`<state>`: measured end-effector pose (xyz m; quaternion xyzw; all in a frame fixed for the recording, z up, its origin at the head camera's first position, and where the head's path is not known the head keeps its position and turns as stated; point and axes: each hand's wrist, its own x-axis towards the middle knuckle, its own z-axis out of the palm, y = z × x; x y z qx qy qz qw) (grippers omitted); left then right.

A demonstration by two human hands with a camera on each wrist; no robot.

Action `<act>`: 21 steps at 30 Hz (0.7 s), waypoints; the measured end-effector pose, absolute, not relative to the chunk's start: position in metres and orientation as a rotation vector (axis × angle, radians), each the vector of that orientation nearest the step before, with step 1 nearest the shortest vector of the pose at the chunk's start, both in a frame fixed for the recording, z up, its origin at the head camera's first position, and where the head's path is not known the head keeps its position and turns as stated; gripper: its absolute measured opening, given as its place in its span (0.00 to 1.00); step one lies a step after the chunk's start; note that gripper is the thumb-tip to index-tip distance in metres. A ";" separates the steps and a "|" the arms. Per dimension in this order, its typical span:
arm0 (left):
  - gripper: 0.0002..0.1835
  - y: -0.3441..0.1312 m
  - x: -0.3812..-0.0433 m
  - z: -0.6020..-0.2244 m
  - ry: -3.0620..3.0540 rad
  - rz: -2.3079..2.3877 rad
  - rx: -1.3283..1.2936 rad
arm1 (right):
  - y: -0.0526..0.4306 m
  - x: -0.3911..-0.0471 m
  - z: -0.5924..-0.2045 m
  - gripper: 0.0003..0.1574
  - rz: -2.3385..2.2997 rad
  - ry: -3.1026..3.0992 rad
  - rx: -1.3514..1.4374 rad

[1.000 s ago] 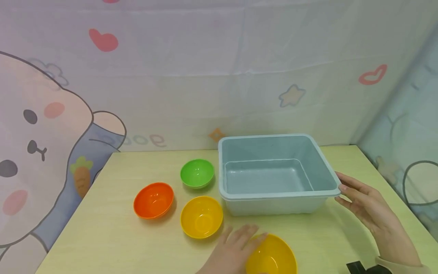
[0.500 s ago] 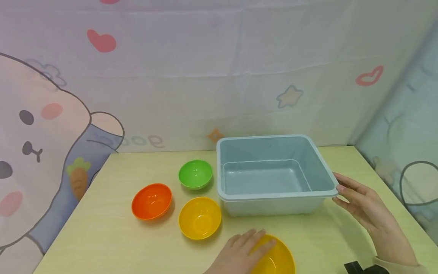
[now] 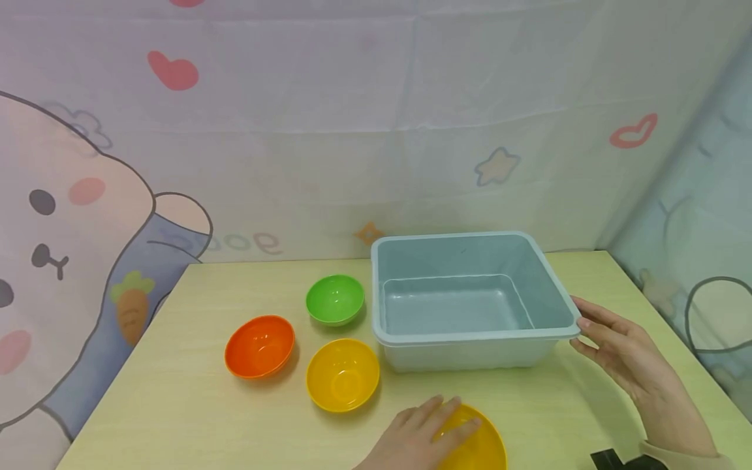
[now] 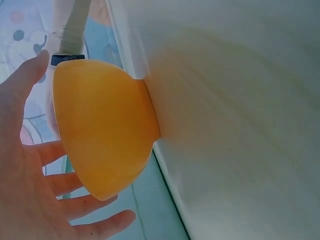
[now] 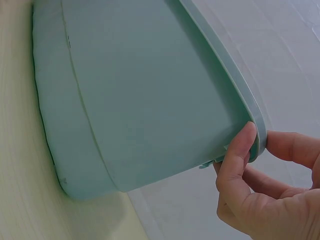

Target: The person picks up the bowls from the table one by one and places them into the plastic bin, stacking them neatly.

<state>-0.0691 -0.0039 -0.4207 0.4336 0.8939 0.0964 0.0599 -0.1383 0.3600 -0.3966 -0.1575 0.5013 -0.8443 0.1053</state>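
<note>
At the near edge, my left hand point(image 3: 416, 436) lies over the front yellow bowl point(image 3: 483, 450), its fingers spread across the bowl's left side. The left wrist view shows the same bowl point(image 4: 102, 125) upright on the table, the thumb standing off from its rim and the fingers behind it. Whether the fingers press on it is unclear. My right hand point(image 3: 631, 356) pinches the front right rim corner of a pale blue plastic basin point(image 3: 464, 352); in the right wrist view, finger and thumb sit on either side of the basin's rim point(image 5: 235, 75).
Left of the basin stand a green bowl point(image 3: 335, 300), an orange bowl point(image 3: 260, 347) and another yellow bowl point(image 3: 343, 376). They rest on a light wooden table point(image 3: 194, 418). A printed curtain point(image 3: 329, 130) hangs behind it.
My left hand has slid right, farther over the front yellow bowl. The right hand keeps its hold on the basin's rim, and the whole head view has shifted slightly.
</note>
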 end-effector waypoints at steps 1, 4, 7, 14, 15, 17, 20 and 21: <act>0.36 -0.003 -0.069 -0.421 2.708 0.287 1.314 | 0.360 -0.138 -0.397 0.31 -2.487 1.477 -0.466; 0.36 -0.002 -0.069 -0.422 2.723 0.267 1.324 | 0.360 -0.138 -0.397 0.31 -2.484 1.474 -0.471; 0.36 -0.002 -0.069 -0.423 2.742 0.254 1.338 | 0.360 -0.138 -0.398 0.31 -2.480 1.475 -0.479; 0.35 -0.001 -0.069 -0.423 2.732 0.266 1.332 | 0.360 -0.138 -0.397 0.30 -2.484 1.486 -0.471; 0.35 -0.001 -0.069 -0.422 2.729 0.270 1.330 | 0.360 -0.138 -0.397 0.30 -2.485 1.486 -0.470; 0.36 -0.001 -0.070 -0.422 2.720 0.277 1.328 | 0.359 -0.138 -0.397 0.30 -2.485 1.488 -0.471; 0.36 -0.001 -0.071 -0.422 2.708 0.288 1.332 | 0.359 -0.138 -0.396 0.30 -2.485 1.490 -0.472; 0.36 -0.001 -0.071 -0.422 2.701 0.293 1.331 | 0.359 -0.138 -0.396 0.30 -2.486 1.490 -0.470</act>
